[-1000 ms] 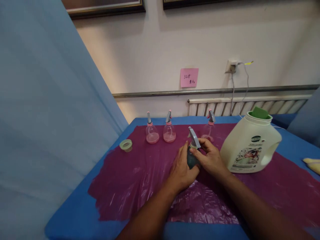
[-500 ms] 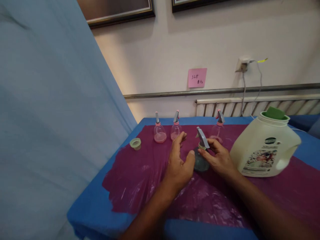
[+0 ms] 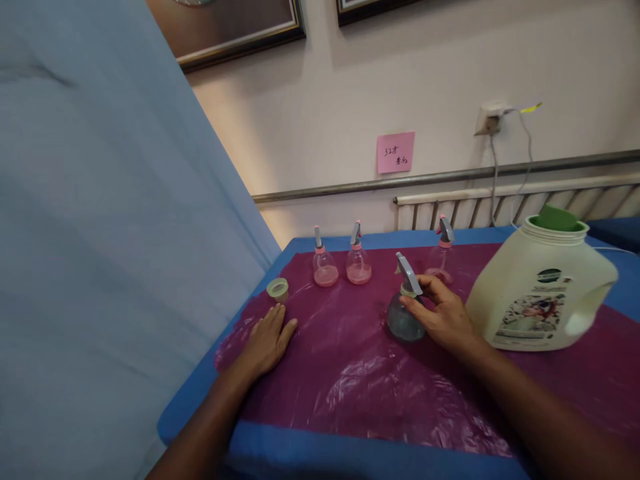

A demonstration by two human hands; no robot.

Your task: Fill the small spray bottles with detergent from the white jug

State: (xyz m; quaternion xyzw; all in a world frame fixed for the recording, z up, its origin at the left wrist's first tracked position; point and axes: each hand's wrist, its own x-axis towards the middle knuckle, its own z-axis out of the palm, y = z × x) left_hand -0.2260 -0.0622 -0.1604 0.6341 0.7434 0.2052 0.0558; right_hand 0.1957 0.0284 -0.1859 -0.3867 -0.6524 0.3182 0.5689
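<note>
Four spray bottles [image 3: 404, 313], one jug [image 3: 540, 293], one cap [image 3: 278, 289]

Between our left hand [image 3: 267, 340] and our right hand [image 3: 443, 317] we see bare purple sheet [image 3: 345, 360], so a hand can pass there. Just right of our right hand the big white jug [image 3: 543, 290] blocks us. Beyond our hands stand three pink spray bottles [image 3: 358, 257].

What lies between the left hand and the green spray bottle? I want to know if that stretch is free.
In the head view, only bare maroon plastic sheet lies between the left hand, flat on it, and the green spray bottle.
</note>
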